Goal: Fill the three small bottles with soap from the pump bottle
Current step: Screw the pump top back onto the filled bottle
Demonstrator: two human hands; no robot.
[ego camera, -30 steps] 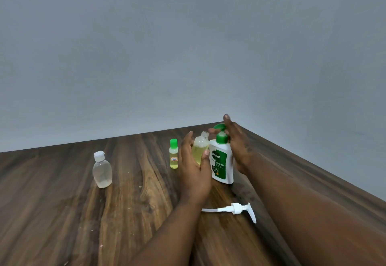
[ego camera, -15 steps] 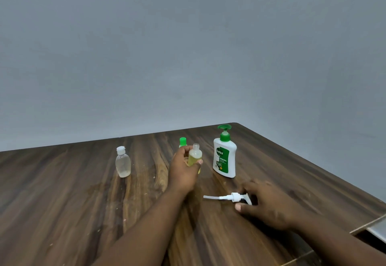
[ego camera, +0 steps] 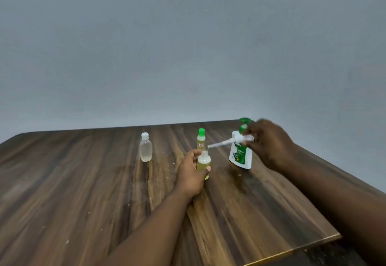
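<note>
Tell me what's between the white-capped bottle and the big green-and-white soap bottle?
In the head view, the little green-capped bottle stands between them; nearer the camera, the left hand holds an uncapped bottle there too.

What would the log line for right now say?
left hand: holds small uncapped bottle, yellow liquid inside | right hand: holds white pump head | Dettol pump bottle: upright on table

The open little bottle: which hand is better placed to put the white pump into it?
Likely the right. The right hand holds the white pump, its tube pointing toward the open bottle, while the left hand grips that bottle upright.
</note>
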